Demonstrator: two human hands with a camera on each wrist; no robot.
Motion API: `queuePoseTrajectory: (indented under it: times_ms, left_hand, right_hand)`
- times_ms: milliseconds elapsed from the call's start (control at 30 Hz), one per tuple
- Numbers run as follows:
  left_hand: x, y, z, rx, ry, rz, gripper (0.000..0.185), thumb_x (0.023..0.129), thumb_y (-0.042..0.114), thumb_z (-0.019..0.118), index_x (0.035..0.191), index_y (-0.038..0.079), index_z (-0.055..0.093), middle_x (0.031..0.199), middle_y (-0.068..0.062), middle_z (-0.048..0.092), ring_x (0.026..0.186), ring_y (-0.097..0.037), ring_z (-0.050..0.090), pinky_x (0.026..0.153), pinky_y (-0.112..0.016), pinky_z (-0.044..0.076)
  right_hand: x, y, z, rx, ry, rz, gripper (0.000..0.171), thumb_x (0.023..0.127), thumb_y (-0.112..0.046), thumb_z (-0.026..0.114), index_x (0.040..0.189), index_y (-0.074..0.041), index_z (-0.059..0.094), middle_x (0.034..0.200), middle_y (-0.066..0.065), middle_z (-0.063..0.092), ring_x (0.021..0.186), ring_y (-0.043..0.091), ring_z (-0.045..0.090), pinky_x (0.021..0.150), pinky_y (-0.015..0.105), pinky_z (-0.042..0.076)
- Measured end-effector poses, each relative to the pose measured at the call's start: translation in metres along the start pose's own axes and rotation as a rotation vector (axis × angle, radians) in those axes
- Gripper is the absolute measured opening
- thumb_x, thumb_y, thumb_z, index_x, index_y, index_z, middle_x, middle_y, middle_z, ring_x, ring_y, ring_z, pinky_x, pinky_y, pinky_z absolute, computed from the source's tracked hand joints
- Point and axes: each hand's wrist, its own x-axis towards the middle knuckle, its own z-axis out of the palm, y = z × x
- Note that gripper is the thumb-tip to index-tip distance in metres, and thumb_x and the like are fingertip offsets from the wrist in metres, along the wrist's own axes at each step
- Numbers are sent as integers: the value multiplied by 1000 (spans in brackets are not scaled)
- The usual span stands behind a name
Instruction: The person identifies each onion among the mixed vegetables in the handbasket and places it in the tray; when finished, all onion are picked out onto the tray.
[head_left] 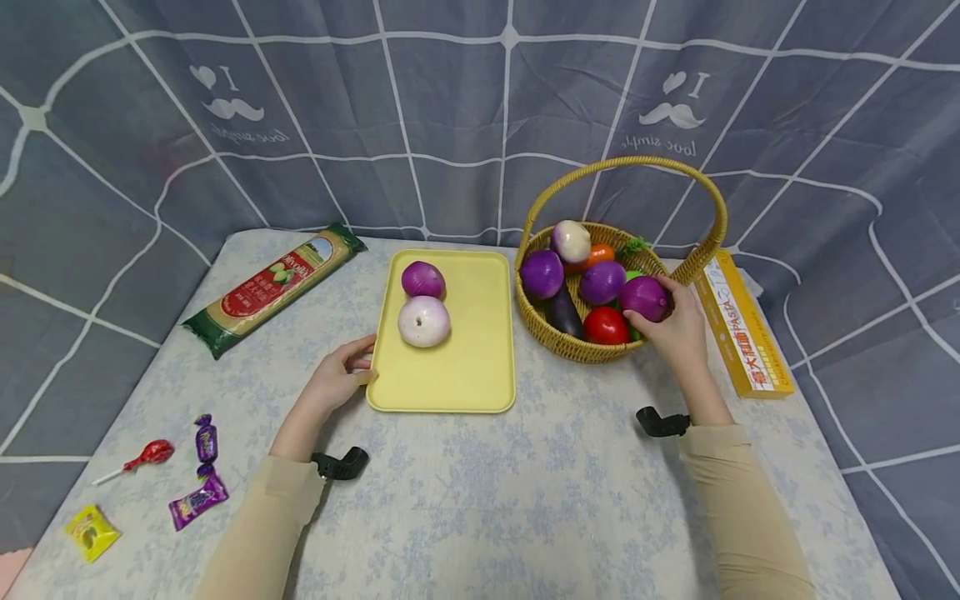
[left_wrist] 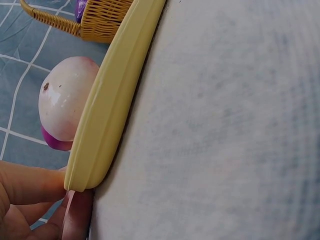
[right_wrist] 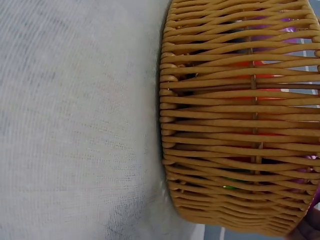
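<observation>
Curling round purple onion (head_left: 643, 297) in basket (head_left: 551, 337), right hand (head_left: 678, 333) fingers; slip risked. Tray (head_left: 472, 367) corner pinched by left hand (head_left: 337, 379).

The place is looking like a makeshift recording corner set up in a home rather than a real kitchen or shop. A grey-blue fabric backdrop (head_left: 450, 117) printed with white grid lines and moustache motifs is hanging all around the bench (head_left: 480, 500), closing off the room behind it. A pale floral cloth is covering the bench. Household groceries are lying around a yellow tray (head_left: 465, 367) at the middle: a wicker basket (head_left: 570, 342) of glossy toy-like vegetables just right of the tray, a pasta box (head_left: 742, 333) beyond the basket, a spaghetti packet (head_left: 273, 287) to the tray's left, and wrapped sweets (head_left: 197, 467) well to its lower left.
</observation>
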Motion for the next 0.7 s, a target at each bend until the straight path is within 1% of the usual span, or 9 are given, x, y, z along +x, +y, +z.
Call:
queuePoseTrajectory:
  times_ms: [167,300,433,567,700]
  left_hand:
    - [0,0,0,1,2,-2,63,97,7,58,155,12,33,149,-17,44,121,-32,51,89,-35,49]
    - [0,0,0,0,-1,-2,63,97,7,58,155,12,33,149,-17,44,121,-32,51,88,-33,48]
    - [-1,-1,-1,-13,-8,3,63,96,6,58,154,11,33,148,-18,44,120,-32,52,87,-32,49]
    - [-1,0,-2,-16,-7,2,63,96,6,58,154,11,34,148,-18,45,120,-32,52,87,-31,49]
    - [-1,1,-2,-16,-5,-13,63,96,7,58,154,12,34,148,-17,45,122,-31,52,89,-32,49]
  right_hand:
    - [-1,1,3,32,26,8,80,85,-27,78,150,-4,38,147,23,43,133,41,44,109,57,39]
    - [-4,-2,3,103,40,25,81,84,-28,79,150,-4,38,147,21,44,133,36,46,110,53,40]
    - [-10,-11,1,157,45,35,79,84,-29,79,149,-6,40,144,17,48,129,31,49,108,49,43]
    - [-18,-27,3,226,14,47,78,85,-30,78,150,-10,40,144,13,49,127,24,49,108,42,44]
    - [-26,-44,10,360,-38,41,74,85,-21,78,149,-9,41,144,12,49,129,21,48,112,38,41]
